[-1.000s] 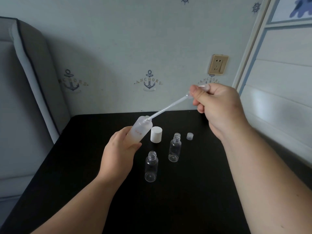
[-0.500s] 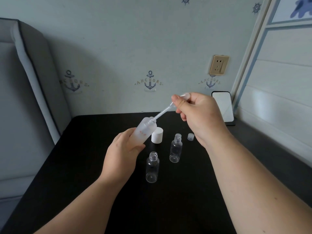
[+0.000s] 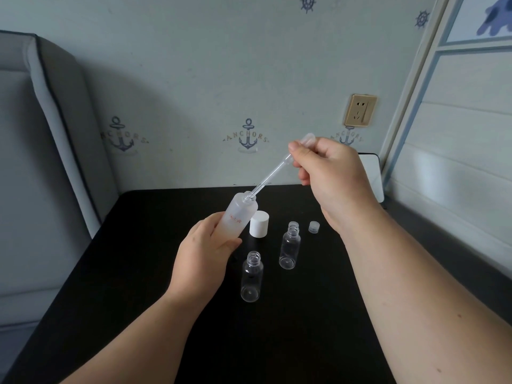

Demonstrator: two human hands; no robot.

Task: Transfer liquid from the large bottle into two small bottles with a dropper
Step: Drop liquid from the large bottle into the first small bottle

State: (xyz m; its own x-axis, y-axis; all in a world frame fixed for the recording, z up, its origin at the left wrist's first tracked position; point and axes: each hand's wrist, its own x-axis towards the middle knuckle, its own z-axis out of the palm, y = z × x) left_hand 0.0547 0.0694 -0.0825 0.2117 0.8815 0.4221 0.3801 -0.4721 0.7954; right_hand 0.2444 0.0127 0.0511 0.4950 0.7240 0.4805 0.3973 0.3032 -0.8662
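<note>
A: Right hand (image 3: pixel 332 173): fingers curled, thumb and forefinger pinching the bulb end of the dropper (image 3: pixel 273 173). Bulb tip pokes out above the knuckles. Stem runs down and left from the pinch; its tip sits in the mouth of the large bottle (image 3: pixel 238 217).

B: Left hand (image 3: pixel 206 250)?

A: Wrapped round the lower body of the large bottle, holding it tilted, neck toward the right hand, lifted off the black table (image 3: pixel 138 286). Bottle frosted, red print on the side. Liquid level not readable.

B: Step?

A: Judged: drawing liquid, the loading half of a transfer. Can't tell whether the bulb is squeezed or let go. Both small bottles look empty, so probably early.

B: Next move?

A: Likely: ease the pinch to fill, lift the stem straight out of the neck, carry it to a small bottle. Narrow mouths, so a steady aim is needed.

B: Where are they?

A: Near small bottle (image 3: pixel 251 277) just right of the left hand, upright, open. Far small bottle (image 3: pixel 290 249) beyond, also upright and open. White cap (image 3: pixel 259 224) behind the large bottle; a small clear cap (image 3: pixel 314 227) right of the far bottle.
</note>
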